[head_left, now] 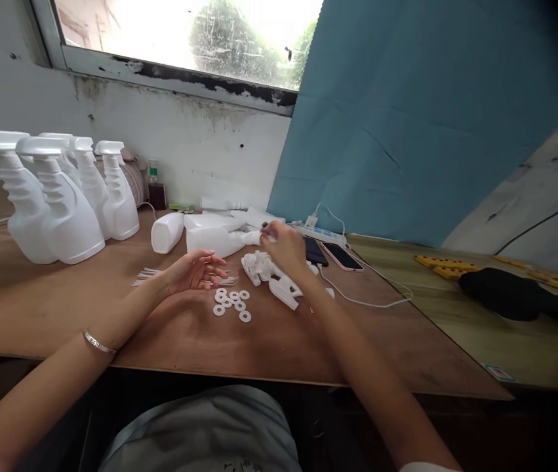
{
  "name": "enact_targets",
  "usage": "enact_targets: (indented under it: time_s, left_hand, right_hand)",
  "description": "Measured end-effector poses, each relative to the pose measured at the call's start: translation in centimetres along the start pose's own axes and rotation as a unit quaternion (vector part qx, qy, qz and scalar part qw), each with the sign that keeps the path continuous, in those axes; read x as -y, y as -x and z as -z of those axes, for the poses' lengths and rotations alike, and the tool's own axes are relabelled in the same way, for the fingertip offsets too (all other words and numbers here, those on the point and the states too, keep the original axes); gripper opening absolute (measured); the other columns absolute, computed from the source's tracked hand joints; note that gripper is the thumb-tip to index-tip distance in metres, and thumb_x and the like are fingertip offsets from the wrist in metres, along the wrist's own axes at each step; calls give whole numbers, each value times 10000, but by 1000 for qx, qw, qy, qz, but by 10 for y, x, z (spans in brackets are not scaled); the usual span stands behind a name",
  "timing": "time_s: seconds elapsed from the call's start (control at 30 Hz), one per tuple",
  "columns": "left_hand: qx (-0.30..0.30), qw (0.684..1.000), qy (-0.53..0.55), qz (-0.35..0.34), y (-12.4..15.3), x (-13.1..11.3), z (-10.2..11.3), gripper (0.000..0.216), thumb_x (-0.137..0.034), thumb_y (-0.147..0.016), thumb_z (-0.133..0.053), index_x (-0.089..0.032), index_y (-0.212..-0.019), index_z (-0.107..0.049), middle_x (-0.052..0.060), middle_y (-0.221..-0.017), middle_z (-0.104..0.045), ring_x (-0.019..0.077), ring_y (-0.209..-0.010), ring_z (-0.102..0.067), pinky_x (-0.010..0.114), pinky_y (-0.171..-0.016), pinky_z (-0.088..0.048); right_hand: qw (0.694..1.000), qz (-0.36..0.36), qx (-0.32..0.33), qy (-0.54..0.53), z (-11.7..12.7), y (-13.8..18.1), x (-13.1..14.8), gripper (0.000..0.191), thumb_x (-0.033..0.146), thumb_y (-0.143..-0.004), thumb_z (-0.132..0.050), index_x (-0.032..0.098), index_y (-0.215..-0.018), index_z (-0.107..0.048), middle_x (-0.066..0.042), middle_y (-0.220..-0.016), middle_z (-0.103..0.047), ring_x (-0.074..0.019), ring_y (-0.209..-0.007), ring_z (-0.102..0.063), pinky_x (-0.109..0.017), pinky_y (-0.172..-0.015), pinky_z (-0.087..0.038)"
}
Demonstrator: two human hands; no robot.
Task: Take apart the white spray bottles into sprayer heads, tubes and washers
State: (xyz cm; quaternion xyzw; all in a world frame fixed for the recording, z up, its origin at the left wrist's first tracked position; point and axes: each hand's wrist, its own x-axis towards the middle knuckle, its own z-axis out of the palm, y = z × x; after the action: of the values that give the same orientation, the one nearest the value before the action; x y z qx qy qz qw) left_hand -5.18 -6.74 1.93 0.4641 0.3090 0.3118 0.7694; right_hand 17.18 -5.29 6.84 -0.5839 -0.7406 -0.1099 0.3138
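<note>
My left hand (194,271) rests palm-up on the brown table (62,314) with its fingers loosely spread and nothing in it, close to several white washers (232,303) and thin white tubes (148,275). My right hand (283,248) reaches forward with its fingers pinched at the neck of a white bottle lying on its side (214,240). A pile of white spray triggers (271,275) lies just below that hand. A second lying bottle (167,232) is further left.
Several upright white spray bottles (57,203) stand at the back left. Two phones (330,254) and a power strip (320,233) with a white cable lie to the right. A black object (509,295) and yellow parts (446,267) sit on the adjoining table. A blue sheet hangs behind.
</note>
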Motion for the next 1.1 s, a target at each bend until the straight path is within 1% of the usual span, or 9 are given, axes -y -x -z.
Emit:
enact_targets:
  time_s: [0.1,0.2,0.4,0.57,0.7,0.8,0.9,1.0,1.1]
  left_hand:
    - [0,1000,-13,-6,-1,0,0,310,-390,-737,-539,-132,-898,-595,80,-792,-632,137,-594,-559,215,-485,-416]
    - [1,1000,-18,-10,-1,1,0,277,-353,-710,-577,-132,-873,-613,73,-759,-628,131,-577,-543,211,-469,-392]
    - [0,1000,-16,-13,0,1,1,255,-342,-705,-600,-139,-857,-621,59,-745,-618,120,-566,-531,205,-469,-378]
    - [-5,1000,-13,-9,0,1,1,257,-346,-703,-607,-136,-851,-621,54,-748,-616,116,-570,-532,200,-474,-375]
    - [-11,1000,-8,-11,0,1,1,239,-336,-706,-606,-138,-838,-619,47,-745,-614,108,-560,-524,199,-475,-378]
    - [-9,1000,-4,-15,1,0,1,235,-323,-704,-601,-131,-838,-614,53,-737,-611,112,-556,-522,203,-469,-379]
    - [-6,999,4,-34,4,-4,2,243,-309,-705,-585,-121,-857,-609,65,-742,-609,121,-568,-525,207,-464,-383]
    - [-6,997,20,-72,8,-9,3,251,-299,-701,-563,-126,-879,-599,60,-745,-604,122,-565,-522,205,-448,-374]
    - [-19,991,41,-123,10,-12,6,246,-304,-689,-546,-147,-876,-583,33,-722,-588,109,-537,-506,192,-411,-342]
  right_hand:
    - [997,-56,26,55,6,-29,-31,195,234,-741,-491,173,-877,-616,-95,-856,-655,-246,-833,-584,-301,-676,-397]
    - [988,-102,60,98,-4,-44,-58,188,209,-743,-502,158,-878,-623,-120,-901,-647,-265,-868,-584,-323,-686,-414]
    - [967,-148,135,155,-38,-36,-84,230,294,-831,-518,123,-971,-580,-83,-987,-604,-199,-915,-570,-374,-776,-454]
    - [959,-159,158,173,-42,-28,-89,271,343,-851,-497,133,-1010,-558,-64,-1023,-584,-176,-923,-563,-388,-801,-456]
    - [966,-150,134,163,-26,-32,-78,248,269,-839,-461,98,-966,-587,-145,-972,-608,-251,-923,-573,-367,-744,-444]
    - [978,-117,99,145,-10,-25,-54,288,239,-832,-395,90,-1005,-570,-178,-1020,-584,-284,-942,-561,-359,-735,-424]
    - [989,-55,81,111,-1,5,-18,323,219,-855,-309,120,-1073,-527,-133,-1047,-566,-232,-902,-564,-313,-729,-419]
    - [993,20,82,77,-4,49,15,361,184,-846,-324,158,-1181,-459,-99,-1107,-537,-184,-812,-573,-269,-680,-426]
    - [985,150,75,41,-18,82,32,419,156,-860,-322,142,-1275,-379,-112,-1055,-560,-196,-839,-571,-260,-623,-437]
